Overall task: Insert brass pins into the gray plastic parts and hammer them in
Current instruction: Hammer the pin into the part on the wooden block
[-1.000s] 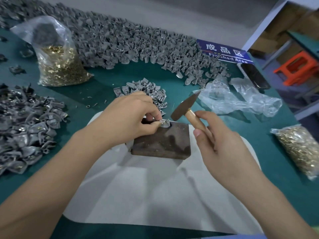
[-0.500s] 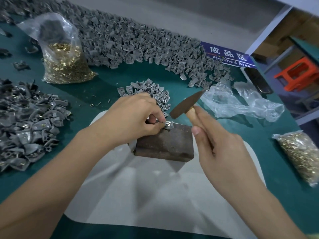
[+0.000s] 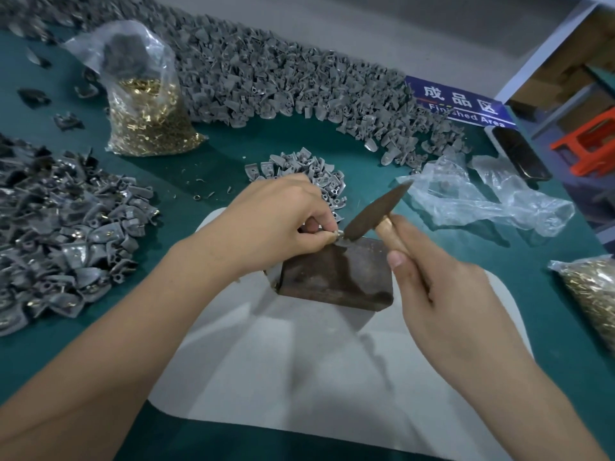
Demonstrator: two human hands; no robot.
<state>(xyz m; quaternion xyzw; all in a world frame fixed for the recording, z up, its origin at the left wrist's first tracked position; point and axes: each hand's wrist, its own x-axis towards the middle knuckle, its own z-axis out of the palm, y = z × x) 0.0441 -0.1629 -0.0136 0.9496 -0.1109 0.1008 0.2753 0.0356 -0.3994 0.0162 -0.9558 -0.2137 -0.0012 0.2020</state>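
Lowered since the earlier frames, the hammer is now brought down so that its dark head sits right at the small part on the far left corner of the block, where before it was held a little above. The part is pinched between thumb and forefinger of the left hand, whose other fingers are curled over it; the pin itself is hidden, so it cannot be told whether it is seated straight. The wooden handle is gripped by the right hand, fingers wrapped round it and thumb laid along the top.

Very little room is left between the hammer head and the left fingertips, so a blow landing slightly left is likely to catch them. A pin standing tilted could be bent or driven crooked. Because the part is placed near the block's edge, it could be knocked off onto the white mat. More gray parts are heaped just beyond the hands, and a bag of pins is set farther back on the left.
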